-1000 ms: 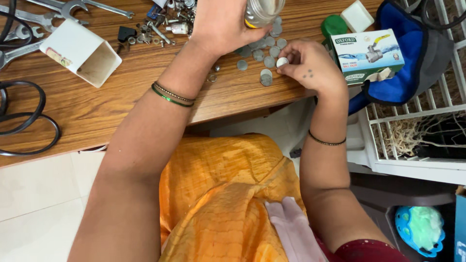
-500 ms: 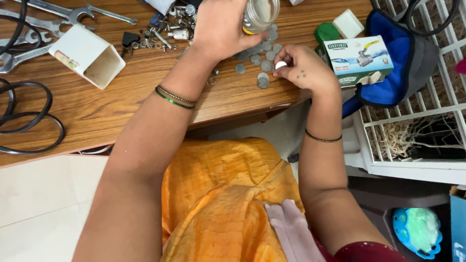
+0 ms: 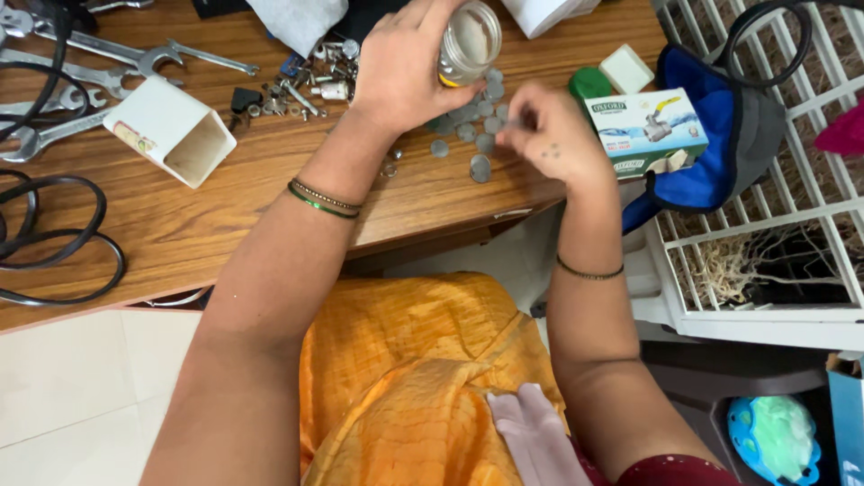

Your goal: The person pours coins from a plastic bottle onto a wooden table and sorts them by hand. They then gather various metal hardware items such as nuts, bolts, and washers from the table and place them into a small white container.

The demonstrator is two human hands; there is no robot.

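The left hand (image 3: 400, 67) grips a glass jar (image 3: 468, 40) – the right hand (image 3: 544, 135) (blurred) pinches above the coins (image 3: 477, 135), its hold unclear.

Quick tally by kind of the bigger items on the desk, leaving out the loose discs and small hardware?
Clear jar, held by the left hand: 1
White square cup, lying on its side: 1
Printed carton, beside the right hand: 1
Green lid: 1
White block: 1
Total: 5

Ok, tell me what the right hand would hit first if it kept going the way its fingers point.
Probably the glass jar held in the left hand: the right hand points up-left across the loose coins toward it. Depth is unclear.
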